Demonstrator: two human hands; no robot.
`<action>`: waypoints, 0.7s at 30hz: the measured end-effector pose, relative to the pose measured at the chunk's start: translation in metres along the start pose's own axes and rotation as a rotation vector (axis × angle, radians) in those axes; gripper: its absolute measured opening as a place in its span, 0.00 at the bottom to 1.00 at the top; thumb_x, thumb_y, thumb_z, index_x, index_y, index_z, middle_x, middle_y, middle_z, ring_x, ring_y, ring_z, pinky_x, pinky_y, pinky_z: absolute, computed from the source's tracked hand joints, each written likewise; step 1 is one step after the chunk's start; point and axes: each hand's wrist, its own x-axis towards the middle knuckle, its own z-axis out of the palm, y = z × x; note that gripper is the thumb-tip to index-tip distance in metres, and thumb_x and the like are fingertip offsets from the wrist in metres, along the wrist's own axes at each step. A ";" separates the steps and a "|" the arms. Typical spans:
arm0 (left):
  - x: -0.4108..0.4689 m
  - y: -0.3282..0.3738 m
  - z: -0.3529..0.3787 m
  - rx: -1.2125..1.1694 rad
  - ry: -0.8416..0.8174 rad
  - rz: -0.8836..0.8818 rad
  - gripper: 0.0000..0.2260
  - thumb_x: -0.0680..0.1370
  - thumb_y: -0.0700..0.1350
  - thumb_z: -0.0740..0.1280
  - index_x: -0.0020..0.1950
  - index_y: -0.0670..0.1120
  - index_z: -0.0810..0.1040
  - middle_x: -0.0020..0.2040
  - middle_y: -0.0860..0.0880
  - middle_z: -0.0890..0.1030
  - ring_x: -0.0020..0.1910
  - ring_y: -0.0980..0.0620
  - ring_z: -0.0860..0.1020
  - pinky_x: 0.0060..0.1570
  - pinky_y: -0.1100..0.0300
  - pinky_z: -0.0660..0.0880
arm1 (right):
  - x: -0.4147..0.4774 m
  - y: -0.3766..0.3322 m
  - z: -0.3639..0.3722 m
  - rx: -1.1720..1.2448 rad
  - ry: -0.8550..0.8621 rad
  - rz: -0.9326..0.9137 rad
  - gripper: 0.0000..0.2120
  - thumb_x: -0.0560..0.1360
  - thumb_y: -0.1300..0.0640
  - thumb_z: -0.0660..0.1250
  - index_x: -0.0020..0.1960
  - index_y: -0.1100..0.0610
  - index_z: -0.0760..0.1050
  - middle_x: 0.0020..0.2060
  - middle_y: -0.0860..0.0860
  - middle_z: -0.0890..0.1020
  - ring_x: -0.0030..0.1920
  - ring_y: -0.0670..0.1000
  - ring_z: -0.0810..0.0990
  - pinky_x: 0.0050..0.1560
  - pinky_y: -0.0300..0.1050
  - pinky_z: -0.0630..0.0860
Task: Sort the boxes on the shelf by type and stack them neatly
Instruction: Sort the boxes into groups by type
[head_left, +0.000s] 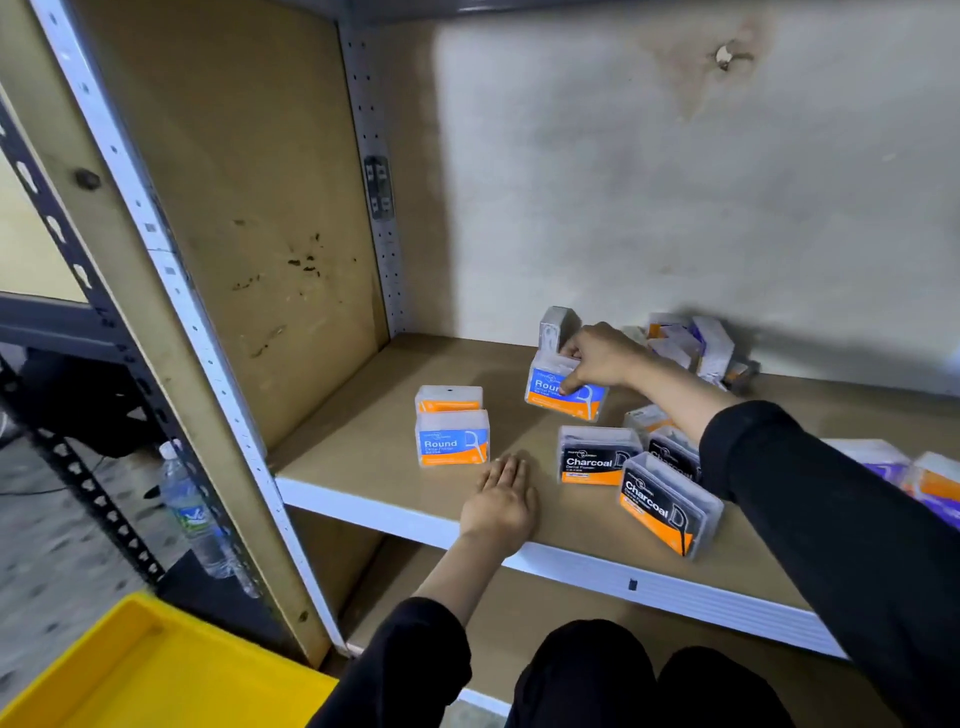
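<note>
The right hand (602, 358) pinches a Round box (563, 389) from above (arm outstretched). The left hand (501, 501) lies flat, fingers spread, on the shelf (363, 447).

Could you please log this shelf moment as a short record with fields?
right hand: gripping a blue Round floss box
left hand: flat on the shelf board, open, holding nothing
sorted so far: two Round boxes standing one behind the other, left
Charcoal boxes: three near the front, unstacked
unsorted pile: against the back wall
</note>
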 end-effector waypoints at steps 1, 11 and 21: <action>0.000 -0.001 0.001 -0.004 0.000 -0.002 0.22 0.83 0.47 0.46 0.77 0.43 0.50 0.79 0.49 0.49 0.78 0.53 0.46 0.76 0.59 0.43 | 0.004 -0.001 0.005 -0.003 0.001 0.007 0.12 0.66 0.55 0.74 0.43 0.63 0.78 0.41 0.58 0.81 0.44 0.56 0.77 0.32 0.41 0.64; 0.000 -0.004 0.006 -0.019 0.056 0.015 0.22 0.82 0.47 0.47 0.77 0.44 0.51 0.78 0.48 0.51 0.78 0.53 0.48 0.76 0.60 0.45 | 0.041 -0.027 0.052 -0.005 -0.066 0.072 0.14 0.67 0.57 0.73 0.47 0.63 0.75 0.41 0.57 0.75 0.42 0.54 0.74 0.30 0.39 0.64; 0.001 -0.005 0.006 -0.013 0.055 0.020 0.23 0.81 0.48 0.45 0.77 0.44 0.52 0.78 0.48 0.52 0.78 0.53 0.49 0.76 0.60 0.45 | 0.057 -0.036 0.072 -0.030 -0.114 0.123 0.17 0.65 0.53 0.74 0.31 0.60 0.68 0.37 0.56 0.76 0.38 0.56 0.75 0.30 0.40 0.65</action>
